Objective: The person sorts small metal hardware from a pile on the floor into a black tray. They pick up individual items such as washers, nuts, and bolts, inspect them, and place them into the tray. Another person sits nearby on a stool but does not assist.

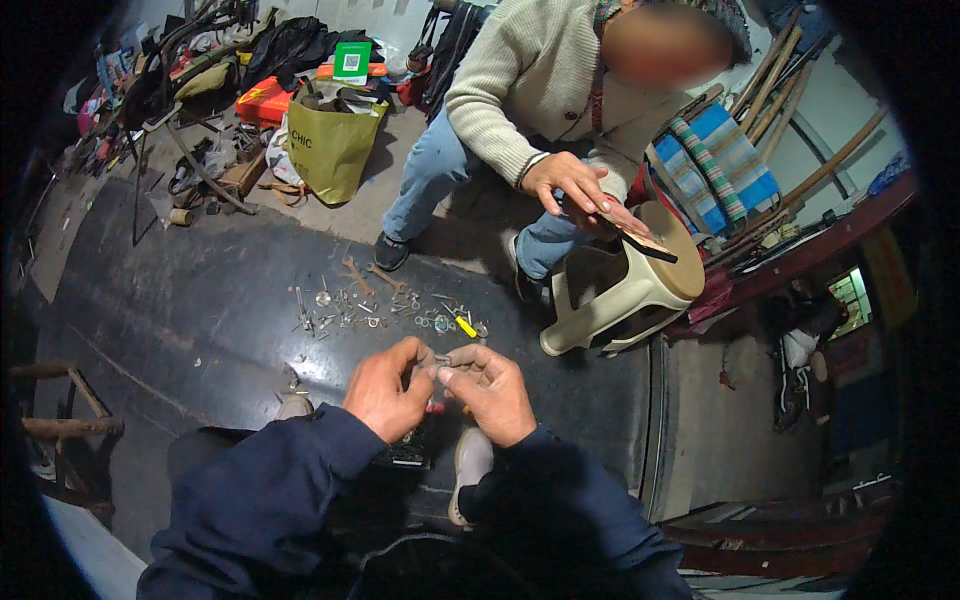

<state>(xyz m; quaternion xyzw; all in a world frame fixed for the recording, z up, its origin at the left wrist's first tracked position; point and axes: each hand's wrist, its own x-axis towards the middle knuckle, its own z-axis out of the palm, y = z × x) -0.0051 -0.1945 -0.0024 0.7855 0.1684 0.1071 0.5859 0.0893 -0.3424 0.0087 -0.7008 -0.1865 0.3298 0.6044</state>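
My left hand and my right hand meet in front of me, fingertips pinched together. Between them is a small grey metal piece, too small to tell its kind. Just below the hands, partly hidden by them, a dark box or tray lies between my shoes, with a bit of red near it. Beyond my fingers, loose bolts, washers and other small metal parts are spread over the black floor sheet. Two rusty wrenches and a short yellow piece lie among them.
Across from me sits a person in a knitted cardigan, holding a phone above a cream plastic stool. A yellow-green bag and heaped tools stand at the back left. A wooden frame is at my left.
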